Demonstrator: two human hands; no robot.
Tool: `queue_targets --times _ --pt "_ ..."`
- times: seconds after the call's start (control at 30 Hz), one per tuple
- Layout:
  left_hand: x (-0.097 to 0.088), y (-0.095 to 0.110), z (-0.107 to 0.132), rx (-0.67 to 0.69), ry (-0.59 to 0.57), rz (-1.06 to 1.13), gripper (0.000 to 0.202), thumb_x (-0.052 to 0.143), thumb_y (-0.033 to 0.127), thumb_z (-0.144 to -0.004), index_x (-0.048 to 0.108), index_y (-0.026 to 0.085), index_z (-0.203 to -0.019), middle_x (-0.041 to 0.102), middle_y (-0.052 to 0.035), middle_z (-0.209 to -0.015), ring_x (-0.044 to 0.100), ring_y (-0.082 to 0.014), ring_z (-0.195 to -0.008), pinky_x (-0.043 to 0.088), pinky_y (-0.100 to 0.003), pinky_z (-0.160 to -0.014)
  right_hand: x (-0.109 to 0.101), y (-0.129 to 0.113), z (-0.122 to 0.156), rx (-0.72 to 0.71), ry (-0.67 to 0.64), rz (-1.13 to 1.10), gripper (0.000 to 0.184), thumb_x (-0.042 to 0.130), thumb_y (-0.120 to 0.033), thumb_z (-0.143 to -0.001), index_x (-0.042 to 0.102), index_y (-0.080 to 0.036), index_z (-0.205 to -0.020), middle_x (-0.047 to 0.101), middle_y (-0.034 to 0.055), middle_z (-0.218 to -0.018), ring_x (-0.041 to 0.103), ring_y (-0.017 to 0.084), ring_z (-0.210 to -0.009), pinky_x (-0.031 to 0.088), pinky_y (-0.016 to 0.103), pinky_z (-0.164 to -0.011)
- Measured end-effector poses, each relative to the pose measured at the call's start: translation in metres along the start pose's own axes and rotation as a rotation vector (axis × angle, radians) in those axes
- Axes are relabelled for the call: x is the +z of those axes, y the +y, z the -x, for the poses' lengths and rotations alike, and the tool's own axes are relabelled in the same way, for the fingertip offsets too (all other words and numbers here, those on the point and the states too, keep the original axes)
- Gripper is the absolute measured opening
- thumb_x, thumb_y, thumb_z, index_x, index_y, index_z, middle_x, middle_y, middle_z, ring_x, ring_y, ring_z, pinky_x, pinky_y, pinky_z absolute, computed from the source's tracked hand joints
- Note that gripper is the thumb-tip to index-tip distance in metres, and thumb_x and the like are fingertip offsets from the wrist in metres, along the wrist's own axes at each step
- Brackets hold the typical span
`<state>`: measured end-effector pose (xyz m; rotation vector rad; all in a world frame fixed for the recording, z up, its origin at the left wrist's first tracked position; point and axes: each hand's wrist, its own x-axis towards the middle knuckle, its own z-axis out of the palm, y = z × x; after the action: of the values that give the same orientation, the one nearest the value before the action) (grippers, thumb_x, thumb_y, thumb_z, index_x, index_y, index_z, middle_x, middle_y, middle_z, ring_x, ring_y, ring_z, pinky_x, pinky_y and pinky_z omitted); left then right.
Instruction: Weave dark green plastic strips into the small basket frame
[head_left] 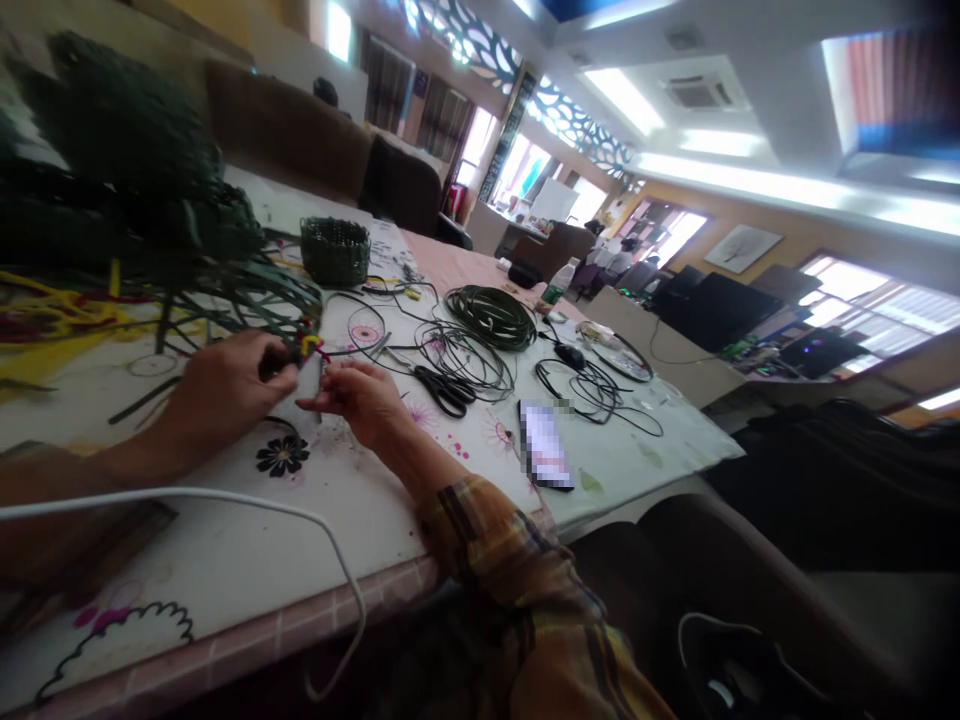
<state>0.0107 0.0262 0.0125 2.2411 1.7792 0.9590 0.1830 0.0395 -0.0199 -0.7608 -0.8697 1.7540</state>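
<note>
My left hand [225, 385] is closed around the base of a bundle of dark green strips [225, 280] that fan out to the left over the table. A small red and yellow piece [311, 347] shows at its fingertips. My right hand [360, 400] is pinched next to it, fingers together on a thin dark strand or tool that I cannot make out. Both hands rest just above the white flower-patterned tablecloth [360, 500].
Black scissors [442, 388], coils of dark wire [491, 315], a small dark green woven basket [335, 250], a phone [546, 445] and black cables [592, 385] lie on the table. A white cable [300, 515] crosses the near edge. Yellow strips [52, 325] lie left.
</note>
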Motion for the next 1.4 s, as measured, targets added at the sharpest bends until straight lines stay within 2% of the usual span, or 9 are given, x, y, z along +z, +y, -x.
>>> queue_targets --times 0.13,0.23,0.37,0.53,0.67,0.83,0.97,1.23,1.4 --pt "-0.008 -0.009 -0.005 -0.165 -0.005 0.065 0.049 0.049 0.057 -0.072 0.068 0.018 -0.096 0.073 -0.0079 -0.092 0.064 -0.0242 -0.082 0.048 -0.031 -0.076 -0.001 -0.003 0.000 -0.045 0.017 0.113 0.013 0.070 -0.015 -0.088 0.060 -0.015 -0.078 0.065 -0.0023 -0.068 0.068 0.011 -0.055 0.064 0.027 -0.063" --pt "-0.006 -0.010 -0.001 -0.125 -0.026 0.128 0.049 0.051 0.056 -0.072 0.069 0.018 -0.096 0.073 -0.0066 -0.092 0.064 -0.0225 -0.082 0.047 -0.030 -0.075 -0.001 0.000 -0.001 -0.097 -0.003 0.227 0.003 0.068 -0.014 -0.088 0.065 -0.016 -0.088 0.063 -0.0046 -0.067 0.065 0.009 -0.053 0.061 0.023 -0.057" --pt "0.001 -0.005 0.004 -0.089 -0.062 0.164 0.050 0.051 0.058 -0.072 0.069 0.019 -0.097 0.073 -0.0060 -0.092 0.065 -0.0234 -0.083 0.045 -0.030 -0.074 0.001 0.004 -0.003 -0.217 0.000 0.288 0.011 0.070 -0.015 -0.084 0.068 -0.018 -0.094 0.059 -0.0085 -0.064 0.061 0.006 -0.051 0.058 0.019 -0.055" --pt "0.004 -0.005 0.005 -0.029 -0.080 0.140 0.047 0.050 0.058 -0.071 0.069 0.021 -0.093 0.072 -0.0036 -0.085 0.064 -0.0226 -0.075 0.044 -0.030 -0.071 0.000 0.001 0.000 -0.098 -0.015 0.224 0.019 0.077 -0.030 -0.083 0.069 -0.016 -0.093 0.059 -0.0079 -0.062 0.058 0.006 -0.048 0.058 0.022 -0.054" --pt "0.006 -0.007 0.006 0.095 -0.066 0.124 0.040 0.051 0.055 -0.073 0.067 0.022 -0.089 0.070 -0.0027 -0.085 0.061 -0.0203 -0.071 0.044 -0.029 -0.073 -0.002 0.001 0.002 0.032 -0.057 0.151 0.014 0.075 -0.027 -0.085 0.066 -0.017 -0.087 0.053 -0.0093 -0.055 0.051 0.006 -0.044 0.062 0.027 -0.056" --pt "0.004 -0.003 0.007 -0.057 -0.035 0.218 0.041 0.057 0.055 -0.071 0.062 0.023 -0.095 0.072 -0.0019 -0.087 0.066 -0.0214 -0.075 0.045 -0.027 -0.067 0.000 0.002 0.003 0.062 -0.057 -0.027 0.010 0.071 -0.021 -0.088 0.061 -0.018 -0.088 0.055 -0.0086 -0.058 0.053 0.007 -0.045 0.065 0.030 -0.063" --pt "0.003 -0.002 0.005 -0.095 -0.079 0.306 0.042 0.058 0.057 -0.067 0.068 0.023 -0.092 0.074 -0.0023 -0.085 0.066 -0.0230 -0.077 0.047 -0.029 -0.070 0.003 0.002 0.003 0.099 -0.036 -0.088 0.006 0.064 -0.014 -0.090 0.061 -0.019 -0.091 0.056 -0.0082 -0.057 0.053 0.007 -0.044 0.065 0.030 -0.062" --pt "0.002 -0.009 0.003 -0.169 -0.181 0.491 0.041 0.067 0.053 -0.066 0.075 0.026 -0.095 0.076 0.0017 -0.090 0.067 -0.0230 -0.083 0.050 -0.028 -0.076 0.001 0.008 0.000 -0.049 -0.046 0.030 0.008 0.072 -0.015 -0.085 0.064 -0.016 -0.083 0.061 -0.0068 -0.059 0.056 0.007 -0.044 0.062 0.025 -0.057" --pt "-0.002 -0.004 0.003 -0.097 -0.124 0.432 0.039 0.064 0.053 -0.066 0.075 0.024 -0.089 0.075 -0.0002 -0.090 0.065 -0.0231 -0.083 0.051 -0.029 -0.079 0.003 0.008 0.002 -0.100 -0.014 0.059 0.008 0.072 -0.022 -0.087 0.066 -0.016 -0.088 0.061 -0.0076 -0.055 0.053 0.007 -0.038 0.057 0.023 -0.051"
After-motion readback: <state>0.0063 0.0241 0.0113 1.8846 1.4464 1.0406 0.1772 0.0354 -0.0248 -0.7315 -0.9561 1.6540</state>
